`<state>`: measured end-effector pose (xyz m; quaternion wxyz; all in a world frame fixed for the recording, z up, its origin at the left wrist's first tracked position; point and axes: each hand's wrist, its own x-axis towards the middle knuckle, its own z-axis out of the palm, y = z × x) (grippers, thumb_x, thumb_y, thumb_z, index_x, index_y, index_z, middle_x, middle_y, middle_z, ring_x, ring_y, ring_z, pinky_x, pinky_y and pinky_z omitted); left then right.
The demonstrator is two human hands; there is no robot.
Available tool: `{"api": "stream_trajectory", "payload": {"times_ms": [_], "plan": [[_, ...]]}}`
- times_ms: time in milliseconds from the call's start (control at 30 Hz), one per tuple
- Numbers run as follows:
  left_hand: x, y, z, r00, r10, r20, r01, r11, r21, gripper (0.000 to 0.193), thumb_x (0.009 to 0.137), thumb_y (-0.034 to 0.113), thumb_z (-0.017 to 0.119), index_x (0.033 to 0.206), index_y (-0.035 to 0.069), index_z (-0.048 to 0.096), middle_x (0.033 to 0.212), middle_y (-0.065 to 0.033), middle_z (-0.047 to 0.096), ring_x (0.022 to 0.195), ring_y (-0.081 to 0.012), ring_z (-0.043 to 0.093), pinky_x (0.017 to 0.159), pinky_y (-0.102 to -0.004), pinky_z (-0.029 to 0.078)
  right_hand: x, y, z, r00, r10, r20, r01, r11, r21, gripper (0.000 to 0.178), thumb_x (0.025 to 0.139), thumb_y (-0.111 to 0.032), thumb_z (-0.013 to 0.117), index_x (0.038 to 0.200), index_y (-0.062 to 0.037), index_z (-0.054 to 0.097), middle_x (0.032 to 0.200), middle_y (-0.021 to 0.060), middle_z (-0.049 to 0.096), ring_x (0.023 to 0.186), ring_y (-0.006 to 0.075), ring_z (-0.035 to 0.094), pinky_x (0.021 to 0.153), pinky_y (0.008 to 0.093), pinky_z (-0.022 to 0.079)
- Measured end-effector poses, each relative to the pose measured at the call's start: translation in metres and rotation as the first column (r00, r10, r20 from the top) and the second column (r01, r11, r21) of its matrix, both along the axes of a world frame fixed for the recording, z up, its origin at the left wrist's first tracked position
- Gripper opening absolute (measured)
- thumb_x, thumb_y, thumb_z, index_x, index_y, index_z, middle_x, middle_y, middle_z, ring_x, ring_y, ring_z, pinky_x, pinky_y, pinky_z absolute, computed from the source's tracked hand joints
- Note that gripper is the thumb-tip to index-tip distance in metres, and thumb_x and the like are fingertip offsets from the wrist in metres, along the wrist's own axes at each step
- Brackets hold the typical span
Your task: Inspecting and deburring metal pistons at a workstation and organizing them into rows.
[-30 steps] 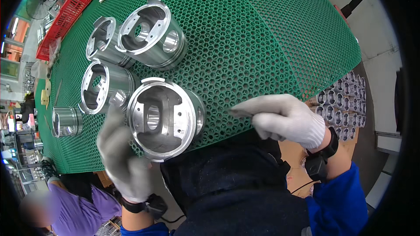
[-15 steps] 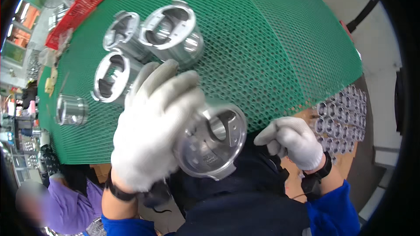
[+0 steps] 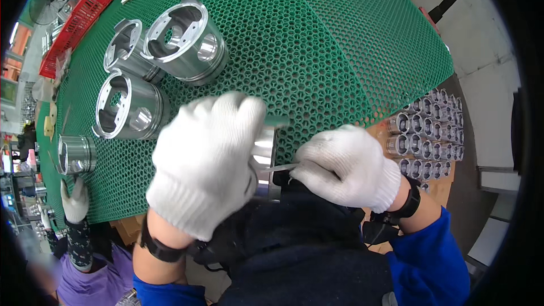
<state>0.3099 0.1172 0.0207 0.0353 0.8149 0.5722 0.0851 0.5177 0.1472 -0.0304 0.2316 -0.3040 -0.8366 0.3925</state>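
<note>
My left hand (image 3: pixel 207 158), in a white knit glove, grips a shiny metal piston (image 3: pixel 266 146) just above my lap, at the near edge of the green mat. Much of that piston is hidden behind the glove. From the right, my right hand (image 3: pixel 347 169), gloved too, pinches a thin pale strip (image 3: pixel 281 167) whose far end meets the piston's side; its exact kind is unclear. Beyond my left hand, three larger-looking pistons stand with their hollow ends up: one (image 3: pixel 187 42) in front, one (image 3: pixel 127 54) behind it, one (image 3: pixel 131 107) nearer.
A green honeycomb mat (image 3: pixel 294 68) covers the table. At far left are a red crate (image 3: pixel 79 22) and another piston (image 3: pixel 76 154), with a co-worker's gloved hand (image 3: pixel 75 201) beside it. Many pistons (image 3: pixel 428 130) sit in rows on the right, below the table edge.
The piston in my left hand has turned from its round face to its side. My right hand has moved left to it with the strip. A co-worker's hand has appeared at left.
</note>
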Motion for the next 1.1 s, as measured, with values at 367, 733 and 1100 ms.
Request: {"api": "stream_trajectory", "payload": {"times_ms": [367,733,1100], "plan": [[-0.010,0.024,-0.001,0.993,-0.049,0.111,0.060,0.993,-0.105,0.042,0.066,0.000,0.058,0.108,0.007,0.061,0.093,-0.0170,0.066,0.084,-0.0407,0.064,0.074,-0.0465,0.053,0.004,0.010,0.021,0.872,0.195,0.448,-0.340,0.901,0.269,0.033,0.088,-0.035,0.063,0.068,-0.0097,0.062,0.061,0.0098,0.061,0.055,0.0309,0.065,0.048,0.0415,0.052],[-0.045,-0.104,-0.090,0.240,0.022,0.971,-0.490,0.866,0.101,0.118,0.070,0.021,0.086,0.154,0.000,0.007,0.150,-0.0204,0.032,0.136,-0.0306,0.041,0.112,-0.0417,0.038,0.001,-0.004,-0.010,0.897,0.441,-0.037,-0.422,0.824,-0.378,0.024,0.093,-0.032,0.061,0.095,-0.0105,0.072,0.082,0.0123,0.069,0.078,0.0306,0.067,0.070,0.0385,0.054],[-0.098,-0.086,-0.070,0.654,0.314,0.688,-0.421,0.907,-0.013,0.053,0.079,0.010,0.072,0.128,-0.001,0.056,0.124,-0.0177,0.062,0.114,-0.0275,0.061,0.098,-0.0380,0.049,0.013,-0.015,0.004,0.990,0.138,-0.015,-0.101,0.646,-0.757,0.028,0.088,-0.018,0.057,0.099,0.0012,0.073,0.092,0.0108,0.074,0.070,0.0127,0.063,0.066,0.0267,0.052]]}}
